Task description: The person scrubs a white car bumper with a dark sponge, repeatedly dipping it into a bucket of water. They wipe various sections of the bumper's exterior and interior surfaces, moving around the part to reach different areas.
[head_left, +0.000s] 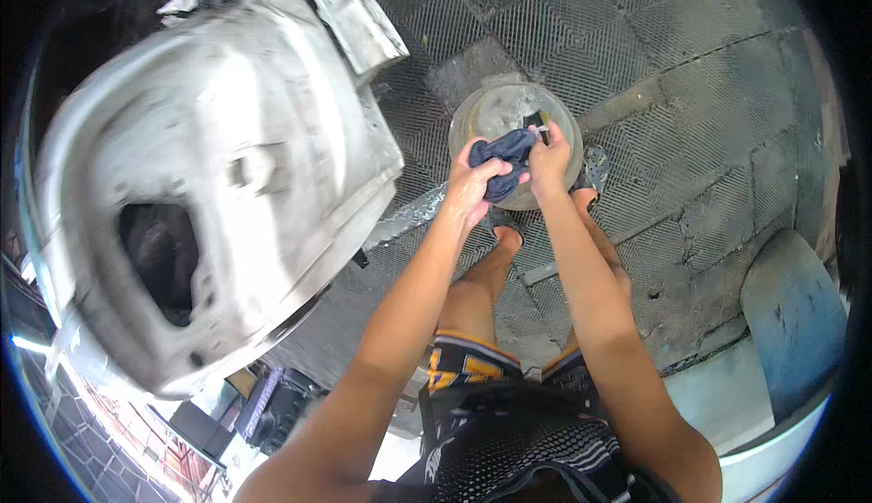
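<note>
My left hand (470, 182) is closed round a crumpled dark blue cloth (502, 159), with the thumb lying over it. Right beside the cloth, my right hand (549, 159) is closed, its fingertips pinched at a small dark thing with a pale end (543, 129), too small to name. Both hands are over a round, greyish, translucent tub (499, 103) on the floor between my feet. How full the tub is, I cannot tell. Part of its top is hidden by my hands and the cloth.
A large whitish car door panel (195, 130) with cut-outs fills the left side. Dark ridged floor tiles (581, 39) spread around the tub. Curved pale blue and white panels (790, 308) lie at the lower right. Dark equipment (282, 408) stands at the lower left.
</note>
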